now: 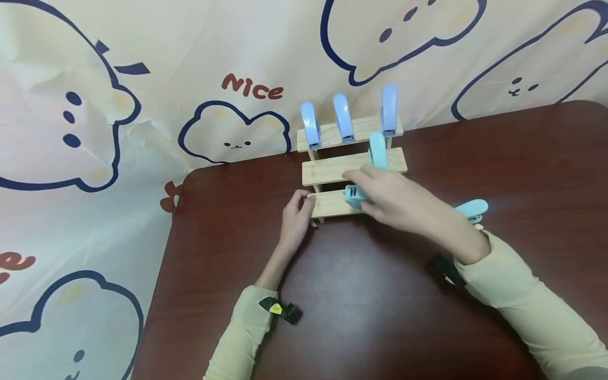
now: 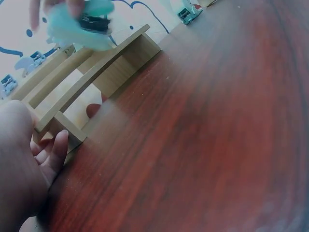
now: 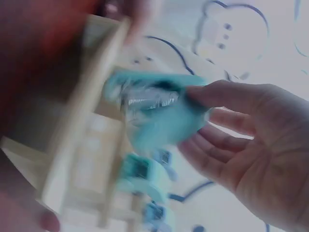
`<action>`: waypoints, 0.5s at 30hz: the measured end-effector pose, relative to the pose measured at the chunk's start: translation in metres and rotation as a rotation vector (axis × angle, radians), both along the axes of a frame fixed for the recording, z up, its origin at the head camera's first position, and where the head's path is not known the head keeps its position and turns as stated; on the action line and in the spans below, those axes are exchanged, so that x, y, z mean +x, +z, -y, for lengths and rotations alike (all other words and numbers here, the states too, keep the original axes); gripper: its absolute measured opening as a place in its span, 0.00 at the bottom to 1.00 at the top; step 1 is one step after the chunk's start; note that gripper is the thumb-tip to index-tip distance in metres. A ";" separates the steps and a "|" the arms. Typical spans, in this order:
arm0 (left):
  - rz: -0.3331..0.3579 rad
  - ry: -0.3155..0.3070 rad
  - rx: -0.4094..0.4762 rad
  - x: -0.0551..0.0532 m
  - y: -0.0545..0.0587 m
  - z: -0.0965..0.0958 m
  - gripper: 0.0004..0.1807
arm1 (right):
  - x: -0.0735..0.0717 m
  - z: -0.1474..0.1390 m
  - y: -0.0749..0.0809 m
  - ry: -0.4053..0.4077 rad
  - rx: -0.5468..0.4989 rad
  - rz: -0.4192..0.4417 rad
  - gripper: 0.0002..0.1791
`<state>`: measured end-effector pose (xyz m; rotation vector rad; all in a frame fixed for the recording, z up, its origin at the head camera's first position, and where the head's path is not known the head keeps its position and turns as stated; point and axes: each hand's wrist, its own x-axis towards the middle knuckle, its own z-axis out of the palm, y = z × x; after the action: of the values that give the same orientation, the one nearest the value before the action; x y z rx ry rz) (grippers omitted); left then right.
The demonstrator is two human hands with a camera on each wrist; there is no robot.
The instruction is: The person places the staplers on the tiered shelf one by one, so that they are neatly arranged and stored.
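A three-step wooden display rack (image 1: 328, 171) stands at the back of the table. My left hand (image 1: 295, 221) grips the left end of its lowest shelf, the thumb near the top edge. Over that shelf, my right hand (image 1: 394, 196) holds a teal stapler (image 1: 355, 197) between thumb and fingers; the stapler looks blurred in the right wrist view. Another teal stapler (image 1: 378, 149) is on the middle shelf, partly behind the right hand. Along the top shelf are a left blue stapler (image 1: 311, 125), a middle one (image 1: 343, 117) and a right one (image 1: 388, 110).
One more teal stapler (image 1: 472, 208) lies on the dark wooden table (image 1: 351, 295), partly hidden by the right forearm. Behind the rack hangs a white cloth (image 1: 161, 63) printed with cartoon animals. A black wrist camera (image 1: 291, 313) sits at the left cuff.
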<state>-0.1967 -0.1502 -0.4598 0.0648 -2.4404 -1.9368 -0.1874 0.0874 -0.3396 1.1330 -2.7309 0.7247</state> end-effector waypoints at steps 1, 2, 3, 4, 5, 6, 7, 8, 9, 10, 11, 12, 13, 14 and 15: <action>0.000 0.000 0.002 0.000 0.000 0.000 0.12 | 0.001 -0.003 0.004 -0.012 -0.039 -0.016 0.27; -0.002 0.000 0.004 0.000 0.001 0.000 0.12 | 0.001 -0.005 0.007 -0.023 -0.083 -0.038 0.27; -0.003 0.003 0.003 0.001 0.001 0.001 0.12 | 0.001 -0.006 0.009 -0.037 -0.124 -0.066 0.27; -0.005 0.005 0.002 0.001 0.001 0.001 0.12 | 0.001 -0.006 0.009 -0.052 -0.166 -0.097 0.26; -0.005 0.008 0.000 0.001 0.001 0.002 0.11 | 0.000 -0.005 0.008 -0.066 -0.208 -0.132 0.25; -0.005 0.010 -0.002 0.001 0.001 0.003 0.11 | -0.002 -0.004 0.006 -0.082 -0.253 -0.161 0.23; -0.006 0.010 -0.004 0.001 0.001 0.003 0.11 | -0.003 -0.002 0.004 -0.099 -0.293 -0.185 0.21; -0.007 0.010 -0.006 0.001 0.000 0.003 0.11 | -0.005 0.000 0.001 -0.116 -0.331 -0.202 0.20; -0.007 0.009 -0.007 0.001 0.000 0.003 0.11 | -0.007 0.002 -0.003 -0.134 -0.364 -0.214 0.19; -0.007 0.007 -0.009 0.001 -0.001 0.003 0.12 | -0.008 0.004 -0.006 -0.152 -0.394 -0.218 0.18; -0.005 0.005 -0.009 0.001 -0.001 0.003 0.12 | -0.009 0.005 -0.008 -0.172 -0.420 -0.216 0.18; -0.004 0.001 -0.010 0.001 -0.001 0.003 0.12 | -0.011 0.006 -0.011 -0.195 -0.439 -0.212 0.18; -0.006 -0.001 -0.009 0.001 -0.001 0.002 0.12 | -0.011 0.007 -0.013 -0.216 -0.450 -0.206 0.19; -0.005 -0.001 -0.010 0.001 -0.001 0.002 0.13 | -0.012 0.007 -0.015 -0.237 -0.459 -0.196 0.19; -0.007 -0.003 -0.010 0.001 -0.001 0.002 0.13 | -0.013 0.007 -0.016 -0.255 -0.463 -0.188 0.19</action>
<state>-0.1956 -0.1518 -0.4605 0.0546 -2.4467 -1.9228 -0.2000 0.0802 -0.3559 0.6972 -2.3175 1.0713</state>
